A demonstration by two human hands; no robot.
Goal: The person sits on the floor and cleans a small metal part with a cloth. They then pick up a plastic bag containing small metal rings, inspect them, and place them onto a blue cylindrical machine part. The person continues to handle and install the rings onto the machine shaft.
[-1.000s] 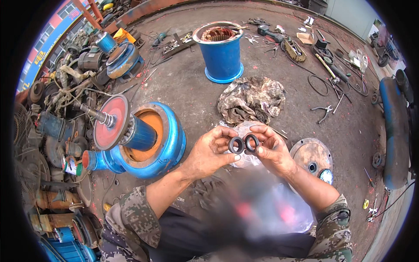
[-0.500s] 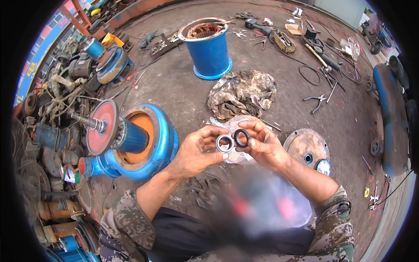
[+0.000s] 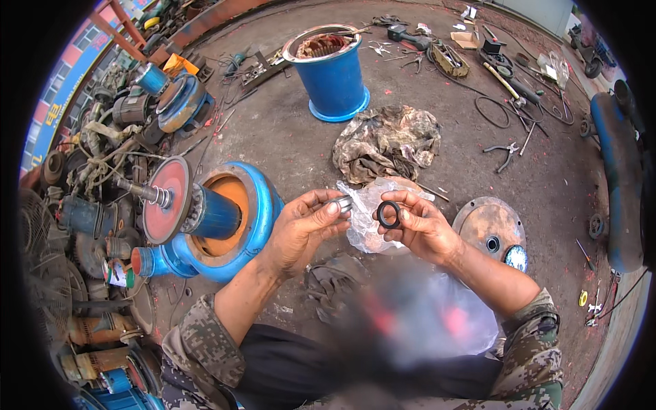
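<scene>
Between thumb and fingers, my left hand [image 3: 305, 222] pinches a silver metal ring [image 3: 344, 203], turned nearly edge-on. My right hand [image 3: 425, 229] grips a black ring [image 3: 389, 214] whose round opening faces me. A gap separates the two rings. Beneath them lies a crumpled clear plastic bag [image 3: 363, 229] over a round brownish piece. Left of my left hand stands a blue pump casing [image 3: 263, 229] with a shaft and a red disc [image 3: 169, 198]. Beside my right forearm rests a round metal cover plate [image 3: 488, 222] with a central hole.
A blue motor housing [image 3: 335, 85] stands ahead, with a dirty cloth [image 3: 389, 143] nearer me. Pliers [image 3: 504, 156], a hammer [image 3: 504, 83] and cables lie to the right. Old machine parts [image 3: 89, 225] crowd the left side. A blue tank [image 3: 615, 184] is at the far right.
My hands have drawn apart, separating the rings. The silver ring has turned from facing me to nearly edge-on, and the black ring now faces me more fully.
</scene>
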